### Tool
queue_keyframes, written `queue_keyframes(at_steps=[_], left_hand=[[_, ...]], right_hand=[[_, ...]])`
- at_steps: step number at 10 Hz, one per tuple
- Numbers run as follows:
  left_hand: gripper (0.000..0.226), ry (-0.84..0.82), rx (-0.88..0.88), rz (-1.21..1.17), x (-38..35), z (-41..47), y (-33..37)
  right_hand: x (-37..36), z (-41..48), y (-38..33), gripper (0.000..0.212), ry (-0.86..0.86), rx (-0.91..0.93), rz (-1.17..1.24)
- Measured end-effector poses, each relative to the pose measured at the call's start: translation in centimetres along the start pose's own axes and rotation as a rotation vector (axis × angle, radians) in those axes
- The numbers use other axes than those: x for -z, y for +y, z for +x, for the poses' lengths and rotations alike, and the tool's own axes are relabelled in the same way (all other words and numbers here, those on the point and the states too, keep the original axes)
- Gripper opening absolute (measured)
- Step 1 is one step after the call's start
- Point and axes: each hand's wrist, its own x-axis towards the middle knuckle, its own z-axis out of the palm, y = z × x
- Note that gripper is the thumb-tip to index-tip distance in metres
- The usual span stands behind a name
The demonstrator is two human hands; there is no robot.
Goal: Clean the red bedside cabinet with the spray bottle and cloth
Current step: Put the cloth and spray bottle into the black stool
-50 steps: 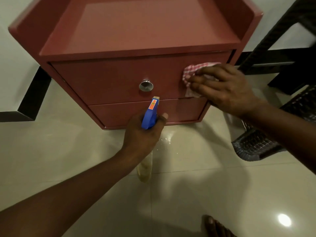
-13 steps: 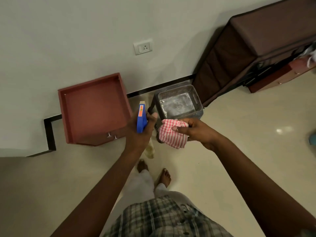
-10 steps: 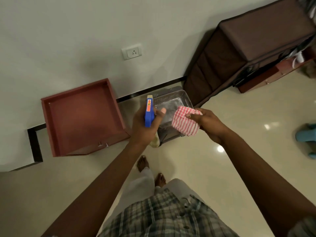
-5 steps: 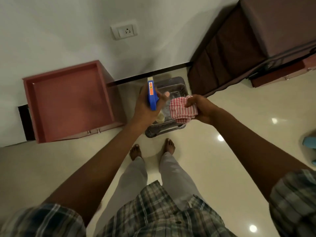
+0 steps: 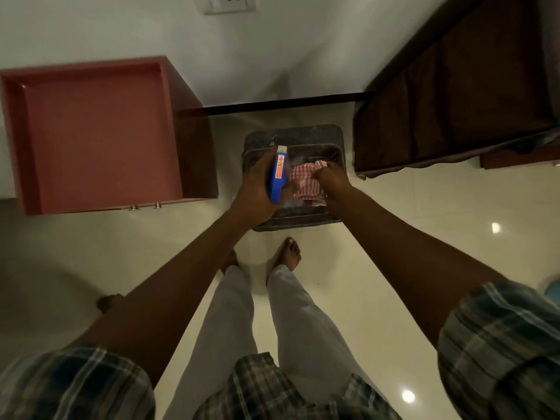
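Left hand [image 5: 253, 192]: fingers curled round the blue spray bottle [image 5: 278, 177].
Right hand [image 5: 333, 180]: fingers pinched the checked cloth [image 5: 304, 186], just beside the bottle.
Red cabinet [image 5: 97, 131]: lay well left of the fingers.
Risk: spray could miss the cabinet, as the nozzle pointed over the dark basket [image 5: 303, 133].

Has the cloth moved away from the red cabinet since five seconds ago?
Yes. The cloth, then pressed against the front of the red cabinet, is now held by the right hand over the dark basket beside it.

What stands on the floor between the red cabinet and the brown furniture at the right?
The head view shows a dark square bin on the floor between the red cabinet and the brown furniture.
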Motion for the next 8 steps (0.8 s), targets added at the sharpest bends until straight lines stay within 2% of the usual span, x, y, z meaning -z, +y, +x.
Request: queue_keyframes(at_steps=[1, 2, 3, 4, 5, 6, 7, 8], left_hand=[[0.097, -0.015, -0.039, -0.004, 0.0, 1.1, -0.8], [0.101, -0.03, -0.075, 0.039, -0.2, 1.8, -0.7], [0.098, -0.016, -0.055, 0.039, -0.5, 2.1, -1.3], [0.088, -0.041, -0.012, 0.062, -0.8, 1.4, -1.6], [0.085, 0.009, -0.013, 0.162, -0.6, 1.0, -2.8], [0.092, -0.041, 0.017, 0.158, -0.2, 1.0, -2.9], [0.094, -0.061, -0.06, 0.23, 0.8, 0.6, -2.2], [0.088, 0.006, -0.136, 0.28, 2.5, -0.6, -1.4]], right_hand=[[-0.3, 1.9, 0.2, 0.03, -0.009, 0.032, 0.025], [-0.3, 3.1, 0.5, 0.041, -0.027, 0.099, -0.028], [-0.3, 4.1, 0.7, 0.057, -0.03, 0.112, -0.141], [-0.3, 3.6, 1.2, 0.057, 0.031, 0.253, -0.366], [-0.4, 2.6, 2.2, 0.052, 0.063, 0.392, -0.504], [0.1, 0.9, 2.7, 0.05, 0.146, 0.519, -0.494], [1.1, -0.3, 3.6, 0.042, 0.151, 0.541, -0.468], [2.2, -1.5, 3.5, 0.032, 0.25, 0.697, -0.445]])
